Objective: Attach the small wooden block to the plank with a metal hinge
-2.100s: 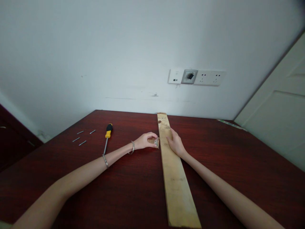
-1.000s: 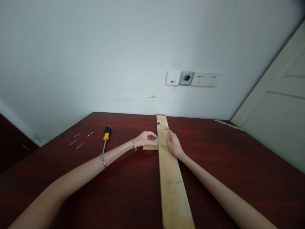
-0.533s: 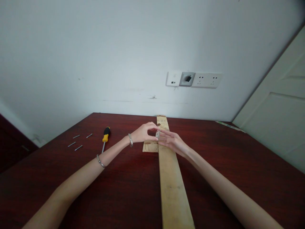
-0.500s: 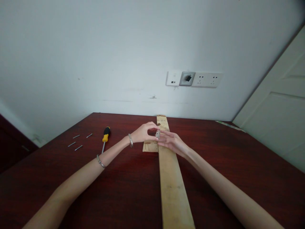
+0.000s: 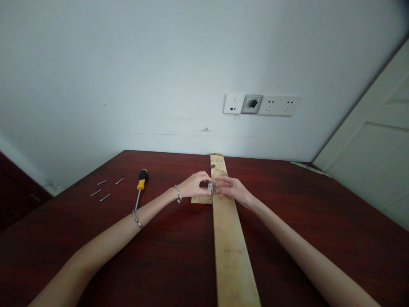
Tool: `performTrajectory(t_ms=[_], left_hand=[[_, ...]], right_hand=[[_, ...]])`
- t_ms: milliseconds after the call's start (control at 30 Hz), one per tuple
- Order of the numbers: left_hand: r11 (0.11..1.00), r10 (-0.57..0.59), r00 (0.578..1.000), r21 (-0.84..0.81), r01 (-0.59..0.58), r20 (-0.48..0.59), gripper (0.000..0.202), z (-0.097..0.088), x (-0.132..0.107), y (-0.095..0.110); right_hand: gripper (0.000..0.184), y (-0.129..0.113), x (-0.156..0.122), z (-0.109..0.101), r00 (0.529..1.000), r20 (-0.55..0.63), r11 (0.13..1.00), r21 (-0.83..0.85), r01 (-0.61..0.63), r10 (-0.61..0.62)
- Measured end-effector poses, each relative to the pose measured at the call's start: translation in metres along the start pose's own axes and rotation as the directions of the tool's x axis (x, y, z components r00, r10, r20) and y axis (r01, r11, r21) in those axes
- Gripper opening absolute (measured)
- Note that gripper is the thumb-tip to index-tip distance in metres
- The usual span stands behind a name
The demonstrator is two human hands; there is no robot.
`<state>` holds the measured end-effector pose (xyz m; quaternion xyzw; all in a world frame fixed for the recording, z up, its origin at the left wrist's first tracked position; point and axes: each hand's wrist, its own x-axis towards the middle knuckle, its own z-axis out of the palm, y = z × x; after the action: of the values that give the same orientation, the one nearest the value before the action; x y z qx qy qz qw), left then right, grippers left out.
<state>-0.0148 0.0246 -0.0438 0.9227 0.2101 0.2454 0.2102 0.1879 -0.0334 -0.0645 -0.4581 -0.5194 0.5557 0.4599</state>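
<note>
A small silver metal hinge (image 5: 211, 187) with holes in its leaves stands over the place where a short pale wooden piece (image 5: 201, 199) meets a long wooden plank (image 5: 234, 238). My left hand (image 5: 194, 184) pinches the hinge between thumb and fingers at its upper and lower edges. From the other side, my right hand (image 5: 234, 189) reaches over the plank with bent, parted fingers. Its fingertips are at the hinge's right edge; whether they press on it is too small to tell.
A yellow and black screwdriver (image 5: 141, 180) lies left of my forearm on the dark red table (image 5: 172, 256). Several screws (image 5: 105, 197) are scattered farther left. Behind the table rises a white wall with sockets (image 5: 279, 105); a pale door (image 5: 383, 140) stands at the right.
The hinge has come slightly lower and now shows two leaves spread apart. The fingers of my right hand have gone from stretched along it to bent beside its edge.
</note>
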Motion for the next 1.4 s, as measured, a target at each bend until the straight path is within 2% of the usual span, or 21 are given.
performTrajectory(t_ms=[67, 233, 367, 467, 800, 1400], left_hand=[[1.000, -0.025, 1.000, -0.005, 0.025, 0.008, 0.034, 0.006, -0.002, -0.003], [0.999, -0.048, 0.998, 0.007, 0.048, 0.038, 0.034, 0.016, -0.006, -0.007], [0.998, -0.057, 0.997, 0.035, 0.055, 0.052, 0.035, 0.020, -0.009, -0.008], [0.997, -0.064, 0.997, 0.038, 0.062, 0.052, 0.034, 0.020, -0.010, -0.009], [0.998, -0.058, 0.996, 0.042, 0.055, 0.064, 0.033, 0.022, -0.011, -0.012], [0.998, -0.056, 0.995, 0.031, 0.053, 0.087, 0.039, 0.021, -0.013, -0.013]], right_hand=[[0.045, 0.005, 0.003, 0.000, 1.000, 0.008, 0.996, -0.092, 0.008, -0.007], [0.026, 0.008, 0.003, 0.001, 0.995, 0.065, 0.934, -0.344, 0.094, -0.076], [0.021, 0.006, 0.000, 0.000, 0.982, 0.088, 0.809, -0.557, 0.187, -0.166], [0.020, 0.007, 0.000, -0.001, 0.969, 0.125, 0.715, -0.656, 0.240, -0.211], [0.026, 0.010, -0.001, -0.001, 0.949, 0.129, 0.603, -0.746, 0.283, -0.287], [0.032, 0.009, -0.002, -0.004, 0.947, 0.154, 0.609, -0.735, 0.299, -0.281]])
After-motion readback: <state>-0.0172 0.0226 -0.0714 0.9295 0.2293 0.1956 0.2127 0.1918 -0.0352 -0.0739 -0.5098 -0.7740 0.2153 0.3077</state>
